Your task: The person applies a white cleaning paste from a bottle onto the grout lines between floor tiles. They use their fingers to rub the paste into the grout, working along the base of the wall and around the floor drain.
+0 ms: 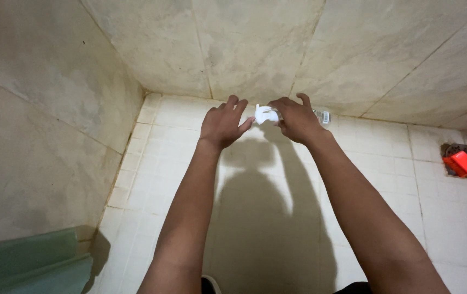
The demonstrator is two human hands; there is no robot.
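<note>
Right hand: the right hand (297,118) is held out over the tiled floor (277,218), its grip closed around the neck of a clear spray bottle (322,116), of which only the far end with a small label shows past the knuckles.
Left hand: the left hand (223,122) is opened wide, holding nothing; its fingertips touch or nearly touch the white trigger nozzle (265,114).
Spray bottle: in the air between the two hands, lying roughly sideways, nozzle pointing to the left hand.
Progress: the bottle is up and in hand; the nozzle looks seated on it, but I cannot tell if it is tight. No spray or wet patch shows on the tiles.
Surroundings: stained wall tiles (244,43) ahead, a red plastic tool (464,161) lying over a floor drain (454,149) at right, a green sheet (26,261) at lower left.
</note>
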